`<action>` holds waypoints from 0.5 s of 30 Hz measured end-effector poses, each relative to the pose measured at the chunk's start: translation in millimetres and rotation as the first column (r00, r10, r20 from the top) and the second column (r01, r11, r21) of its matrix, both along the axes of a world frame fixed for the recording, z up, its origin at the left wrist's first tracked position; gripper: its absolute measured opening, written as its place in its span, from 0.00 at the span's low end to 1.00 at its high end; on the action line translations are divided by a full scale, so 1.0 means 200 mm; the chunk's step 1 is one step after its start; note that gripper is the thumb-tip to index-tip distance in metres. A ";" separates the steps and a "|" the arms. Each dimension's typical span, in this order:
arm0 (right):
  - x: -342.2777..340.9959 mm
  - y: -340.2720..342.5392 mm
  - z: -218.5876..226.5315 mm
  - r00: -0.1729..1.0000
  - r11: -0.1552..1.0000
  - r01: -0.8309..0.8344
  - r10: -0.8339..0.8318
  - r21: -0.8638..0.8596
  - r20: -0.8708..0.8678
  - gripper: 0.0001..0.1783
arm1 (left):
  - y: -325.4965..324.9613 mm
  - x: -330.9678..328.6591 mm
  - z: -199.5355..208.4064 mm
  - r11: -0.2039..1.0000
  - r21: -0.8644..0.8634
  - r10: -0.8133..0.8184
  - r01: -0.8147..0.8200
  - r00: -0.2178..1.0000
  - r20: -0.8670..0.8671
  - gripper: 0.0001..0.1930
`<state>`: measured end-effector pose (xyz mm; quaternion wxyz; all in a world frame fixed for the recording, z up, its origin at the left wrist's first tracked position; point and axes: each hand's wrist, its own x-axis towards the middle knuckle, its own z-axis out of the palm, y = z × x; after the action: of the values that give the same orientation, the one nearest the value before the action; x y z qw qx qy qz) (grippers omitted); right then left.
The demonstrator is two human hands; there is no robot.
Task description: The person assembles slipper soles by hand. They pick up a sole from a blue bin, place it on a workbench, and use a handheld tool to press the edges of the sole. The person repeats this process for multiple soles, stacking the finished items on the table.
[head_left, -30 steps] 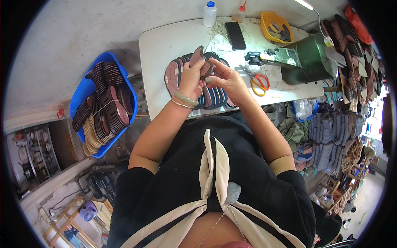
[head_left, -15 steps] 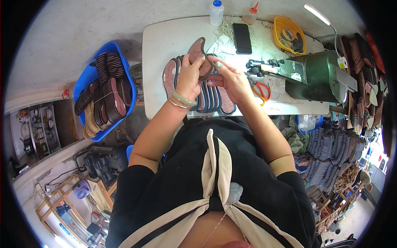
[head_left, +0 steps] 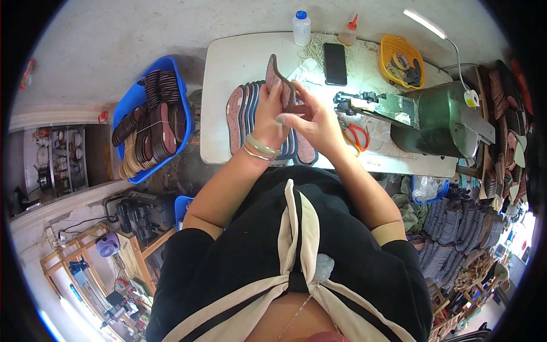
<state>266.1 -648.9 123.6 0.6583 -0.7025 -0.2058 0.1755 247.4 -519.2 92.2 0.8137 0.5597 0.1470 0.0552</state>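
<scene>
While in left fingers' (head_left: 274,91) grip (right fingers' (head_left: 300,93) unclear), sole (head_left: 285,91) edge above bare tabletop (head_left: 236,61).

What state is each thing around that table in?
Reddish-brown curved sole: held in the bare left hand
White plastic bottle: upright, blue cap on
Black rectangular phone: screen dark
White tube-shaped lamp: lit
Blue plastic bin: filled with soles
Yellow openwork plastic basket: holding small items
</scene>
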 end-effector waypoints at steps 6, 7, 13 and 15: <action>0.04 -0.15 -0.06 0.995 0.996 0.084 -0.083 0.014 -0.052 0.20 | -0.08 -0.08 -0.07 0.967 -0.244 0.050 -0.069 0.995 -0.086 0.11; 0.05 -0.17 -0.10 0.995 0.994 0.090 -0.087 -0.055 0.052 0.20 | -0.07 -0.12 -0.10 0.973 -0.231 -0.007 -0.020 0.993 -0.116 0.15; 0.14 -0.07 -0.26 0.808 0.988 0.150 -0.110 -0.021 0.579 0.18 | 0.16 -0.33 -0.39 0.897 0.399 0.278 -0.192 0.945 -0.170 0.26; 0.26 0.02 -0.22 0.761 0.997 0.078 -0.053 -0.010 0.647 0.20 | 0.35 -0.40 -0.59 0.682 0.706 0.355 -0.193 0.931 -0.088 0.28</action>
<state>318.8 -645.4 78.7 0.5399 -0.7387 -0.3918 -0.0964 168.3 -449.5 -25.0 0.5096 0.7941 0.2867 0.1658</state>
